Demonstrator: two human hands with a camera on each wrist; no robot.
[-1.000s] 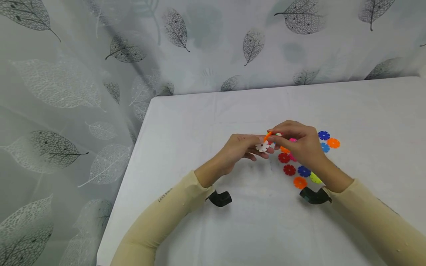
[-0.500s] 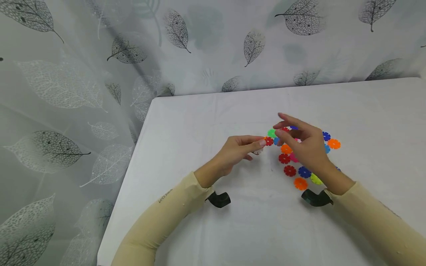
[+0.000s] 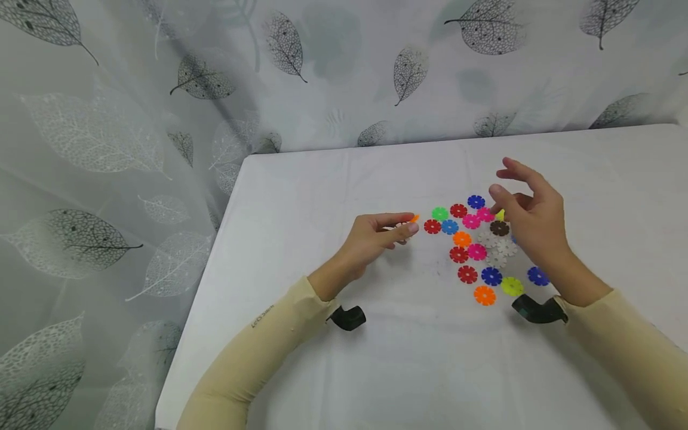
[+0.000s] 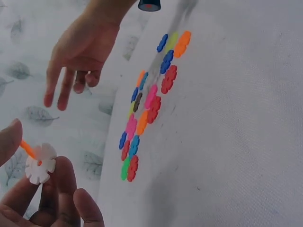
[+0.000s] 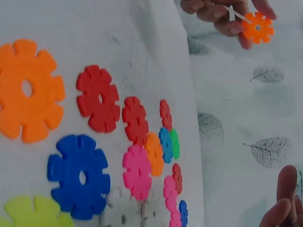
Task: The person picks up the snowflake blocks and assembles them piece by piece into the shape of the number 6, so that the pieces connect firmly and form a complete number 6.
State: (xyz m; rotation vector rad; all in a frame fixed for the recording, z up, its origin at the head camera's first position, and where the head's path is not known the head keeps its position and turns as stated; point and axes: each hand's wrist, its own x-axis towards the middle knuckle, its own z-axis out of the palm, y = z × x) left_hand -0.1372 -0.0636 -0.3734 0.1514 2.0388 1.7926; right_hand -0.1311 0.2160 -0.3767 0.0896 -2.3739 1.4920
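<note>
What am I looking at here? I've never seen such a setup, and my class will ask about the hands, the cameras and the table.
No machine here: someone is working barehanded. The wide picture comes from a camera worn on the head, looking forward and down; the other two come from cameras on each wrist, so they look tilted. On the white tabletop lie notched, flower-shaped discs in many colours, including red, blue, orange and pink. The left hand pinches two more: a white disc and an orange disc, seemingly slotted together. The right hand is above the tabletop, seemingly empty.
</note>
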